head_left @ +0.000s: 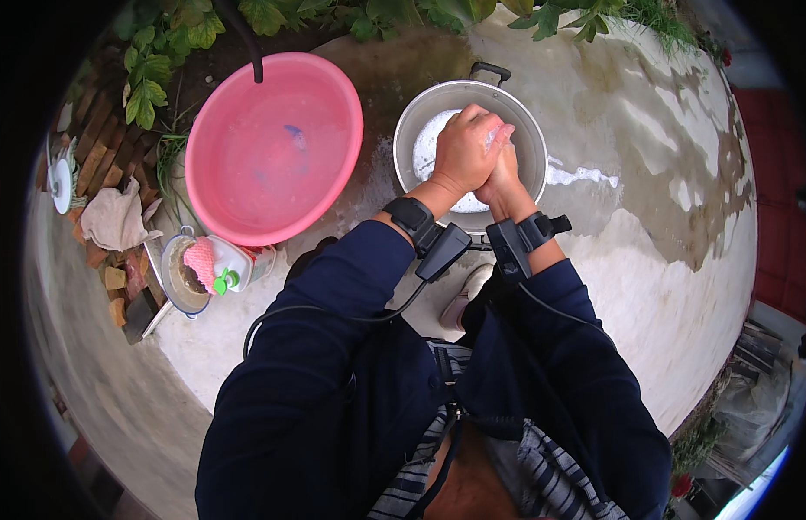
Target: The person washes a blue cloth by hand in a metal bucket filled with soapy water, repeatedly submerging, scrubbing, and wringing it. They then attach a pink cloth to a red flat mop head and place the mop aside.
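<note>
Well, from where I stand, the far left begins with stacked bricks (95,143), a white disc (61,186) lying near their edge and a pale, crumpled cloth (117,217) draped over them. Beside the pile sits a small bowl (171,282) with a dark blue rim, a pink scrubber (198,262) resting across its side and, touching the scrubber, a white bottle (236,258) with a green cap (226,280). Next comes a big pink tub (203,191) of cloudy water, something bluish (295,134) showing through it; a black hose (244,43) hangs over its far rim, near the green leaves (152,74).

Right of the tub, on the concrete floor (680,321), stands a metal pot (531,156) with black handles, white suds (426,147) inside. Over it the person's left hand (468,147) and right hand (501,180) are pressed together, the left partly covering the right, both wet. Their fingers overlap so much that I can't tell whether either set is open or closed, or whether anything lies between them. Black bands (411,218) circle both wrists, below dark blue sleeves (307,321).

A shoe (465,299) shows between the forearms. Further right, a foam streak (585,176) trails from the pot across the floor, and red panelling (773,199) closes the far side.
</note>
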A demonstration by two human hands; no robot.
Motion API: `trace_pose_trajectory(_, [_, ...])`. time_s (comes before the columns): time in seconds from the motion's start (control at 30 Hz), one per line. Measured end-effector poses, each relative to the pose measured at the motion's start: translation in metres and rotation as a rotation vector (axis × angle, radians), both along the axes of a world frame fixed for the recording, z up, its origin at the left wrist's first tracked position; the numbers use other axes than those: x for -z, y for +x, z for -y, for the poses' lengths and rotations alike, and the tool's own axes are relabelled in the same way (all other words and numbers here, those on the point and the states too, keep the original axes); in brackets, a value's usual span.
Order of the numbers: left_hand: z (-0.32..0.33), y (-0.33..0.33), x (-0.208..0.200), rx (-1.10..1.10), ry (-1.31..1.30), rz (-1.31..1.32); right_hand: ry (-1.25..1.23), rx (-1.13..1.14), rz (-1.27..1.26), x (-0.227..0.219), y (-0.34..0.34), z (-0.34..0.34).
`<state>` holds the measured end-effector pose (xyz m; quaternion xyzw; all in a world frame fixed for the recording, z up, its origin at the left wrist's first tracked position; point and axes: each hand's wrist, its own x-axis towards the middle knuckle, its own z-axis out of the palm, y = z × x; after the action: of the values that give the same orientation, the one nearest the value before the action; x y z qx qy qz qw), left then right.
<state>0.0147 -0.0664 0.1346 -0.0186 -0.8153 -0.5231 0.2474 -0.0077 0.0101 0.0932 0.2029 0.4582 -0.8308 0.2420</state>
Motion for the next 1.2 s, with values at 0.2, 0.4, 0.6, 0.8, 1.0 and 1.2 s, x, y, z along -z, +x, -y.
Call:
trace_pose_trajectory(0.2, [0.002,-0.005,0.004,-0.090,0.127,0.096,0.312,-0.067,0.030,-0.039,0.008,0.012])
trace_pose_trajectory(0.4, [0.001,-0.011,0.007,-0.065,0.282,0.240,0.476,-0.214,-0.004,-0.023,0.001,0.000])
trace_pose_trajectory(0.6, [0.001,-0.013,0.009,-0.058,0.563,0.340,0.768,-0.256,-0.129,-0.041,0.008,0.005])
trace_pose_trajectory(0.8, [0.012,-0.002,0.002,-0.010,1.179,0.465,0.891,-0.386,-0.352,-0.037,0.015,-0.002])
trace_pose_trajectory(1.0, [0.045,0.031,-0.027,0.327,1.339,0.348,0.421,-0.431,-0.293,-0.072,0.026,-0.012])
trace_pose_trajectory(1.2, [0.082,0.076,-0.036,0.223,1.116,0.510,0.295,-0.558,-0.553,-0.083,0.038,-0.011])
